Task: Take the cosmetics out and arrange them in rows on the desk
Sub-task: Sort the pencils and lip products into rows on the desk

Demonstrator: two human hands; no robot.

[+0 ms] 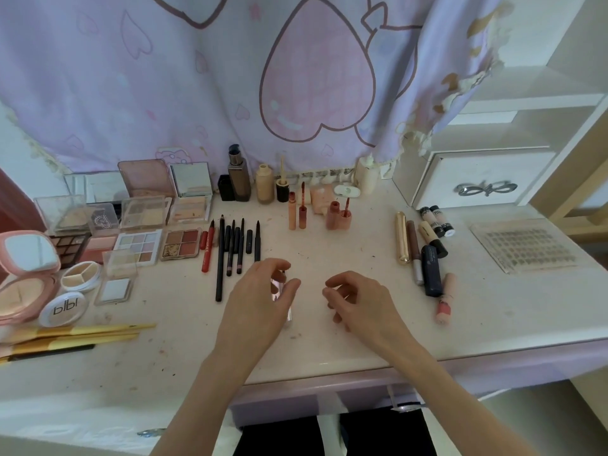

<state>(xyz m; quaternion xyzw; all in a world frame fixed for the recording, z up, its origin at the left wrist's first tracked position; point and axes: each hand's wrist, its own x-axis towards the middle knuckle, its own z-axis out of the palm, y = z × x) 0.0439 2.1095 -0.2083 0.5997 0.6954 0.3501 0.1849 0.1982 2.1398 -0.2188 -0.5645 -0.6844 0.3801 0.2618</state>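
My left hand [260, 297] curls around a small clear pink-tinted tube [276, 287] just above the white desk [329, 350]; most of the tube is hidden by the fingers. My right hand [355, 297] hovers beside it with fingers bent and apart, holding nothing. A row of dark pencils [233, 248] and a red pencil [207, 250] lies beyond my left hand. Eyeshadow palettes [181, 243] and compacts [23, 284] fill the left side. Lip glosses [339, 215] stand in the middle back. Concealers and lipsticks [424, 255] lie at the right.
Foundation bottles [238, 179] stand along the back under a lilac curtain [230, 77]. A clear tray of false lashes [523, 245] lies at far right by a white drawer box [480, 179]. Yellow-handled brushes [72, 337] lie front left. A lilac drawer [329, 399] sits below the desk edge.
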